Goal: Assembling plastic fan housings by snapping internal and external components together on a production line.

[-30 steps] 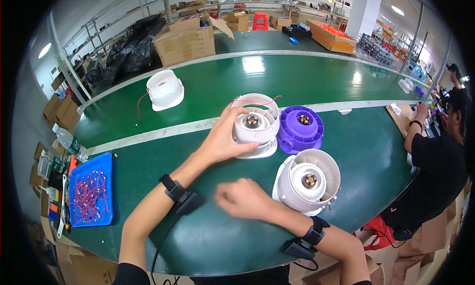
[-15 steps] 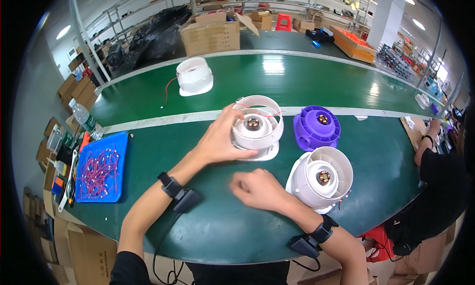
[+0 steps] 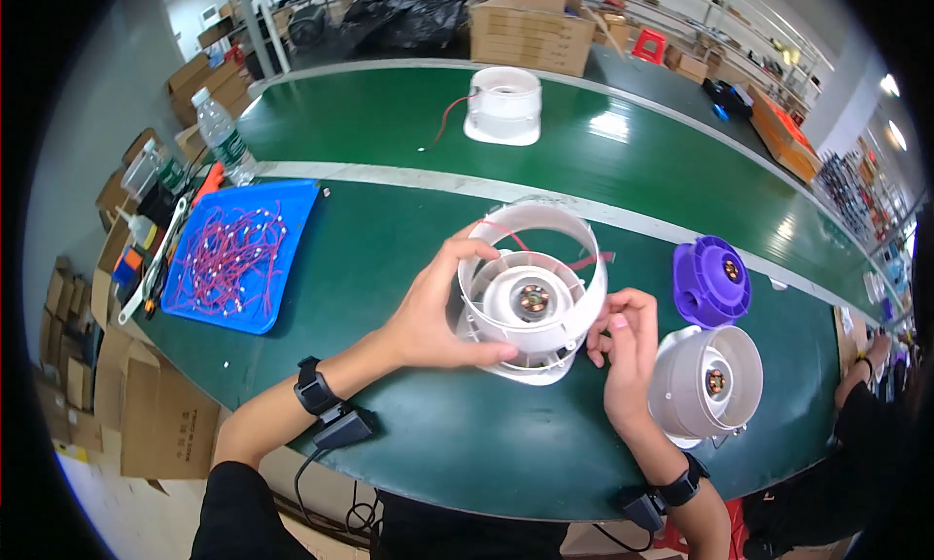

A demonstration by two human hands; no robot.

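My left hand [image 3: 438, 312] grips the left side of a white fan housing [image 3: 530, 341], with its thumb low across the front and its fingers at the rim. Inside the housing a round motor with copper coils faces up. A red wire [image 3: 506, 231] runs over the rim, its end out on the right. At the housing's right side is my right hand [image 3: 628, 351], its fingers curled close to the wall; whether they pinch something is hidden. To the right lie a second white fan housing [image 3: 681, 390], tipped toward the right, and a purple fan housing [image 3: 712, 283].
Another white fan housing [image 3: 504, 108] with a red wire stands on the green belt beyond the pale strip. On the left, a blue tray [image 3: 272, 312] holds many red wires, beside tools and a water bottle [image 3: 224, 137]. Another person's arm [image 3: 861, 375] is at far right.
My view has turned, shifting the table's things. My right hand has risen from the tabletop to the right side of the white fan housing; my left hand keeps its grip.
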